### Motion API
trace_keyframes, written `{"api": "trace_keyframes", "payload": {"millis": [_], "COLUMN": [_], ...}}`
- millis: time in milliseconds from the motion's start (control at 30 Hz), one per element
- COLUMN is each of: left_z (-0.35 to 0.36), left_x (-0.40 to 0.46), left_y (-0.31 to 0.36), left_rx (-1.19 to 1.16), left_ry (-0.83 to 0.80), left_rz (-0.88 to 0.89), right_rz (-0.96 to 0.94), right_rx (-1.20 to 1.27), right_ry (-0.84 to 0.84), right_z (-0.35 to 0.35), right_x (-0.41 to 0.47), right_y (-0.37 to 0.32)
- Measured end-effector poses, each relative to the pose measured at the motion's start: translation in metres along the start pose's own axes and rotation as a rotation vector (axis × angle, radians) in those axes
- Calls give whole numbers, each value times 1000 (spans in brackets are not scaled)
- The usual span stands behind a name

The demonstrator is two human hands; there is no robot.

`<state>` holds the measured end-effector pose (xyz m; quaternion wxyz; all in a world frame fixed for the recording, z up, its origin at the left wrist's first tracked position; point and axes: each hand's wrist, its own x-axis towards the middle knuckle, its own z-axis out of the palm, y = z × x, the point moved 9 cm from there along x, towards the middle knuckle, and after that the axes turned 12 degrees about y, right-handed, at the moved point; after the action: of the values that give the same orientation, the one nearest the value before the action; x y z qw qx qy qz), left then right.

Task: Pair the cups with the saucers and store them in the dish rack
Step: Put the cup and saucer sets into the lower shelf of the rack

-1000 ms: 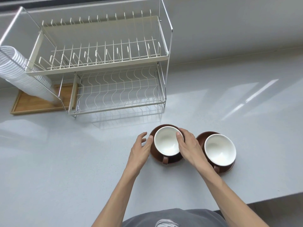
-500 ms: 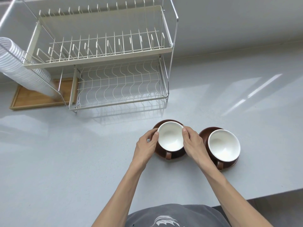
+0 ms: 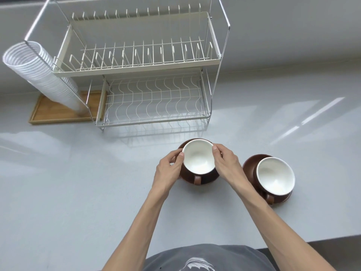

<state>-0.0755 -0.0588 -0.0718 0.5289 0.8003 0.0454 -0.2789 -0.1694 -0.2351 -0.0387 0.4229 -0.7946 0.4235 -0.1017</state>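
Grey counter (image 3: pixel 68 192): L hand (image 3: pixel 169 169) & R hand (image 3: pixel 227 163) gripped cup (image 3: pixel 198 156) w/ saucer (image 3: pixel 210 178) just before dish rack (image 3: pixel 154 98); 2nd cup (image 3: pixel 275 175) beside, untouched.

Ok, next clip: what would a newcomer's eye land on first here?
Both hands, left hand and right hand, clasp the near-centre cup from either side as it sits on its brown saucer. To its right a second cup rests untouched on its own saucer. Behind them stands the two-tier dish rack, both shelves bare, with a leaning stack of white cups at far left.
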Motion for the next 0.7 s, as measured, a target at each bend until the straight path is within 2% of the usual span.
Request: {"api": "trace_keyframes", "payload": {"millis": [367,700], "left_z": [-51,-62], "left_x": [17,56], "left_y": [43,98], "left_rx": [-45,-97], "left_ry": [82,103], "left_rz": [54,80], "right_rz": [-117,-156], "right_rx": [29,35], "right_ry": [-33,-23], "right_z": [12,14], "right_x": [20,69], "right_y": [-66,-115]}}
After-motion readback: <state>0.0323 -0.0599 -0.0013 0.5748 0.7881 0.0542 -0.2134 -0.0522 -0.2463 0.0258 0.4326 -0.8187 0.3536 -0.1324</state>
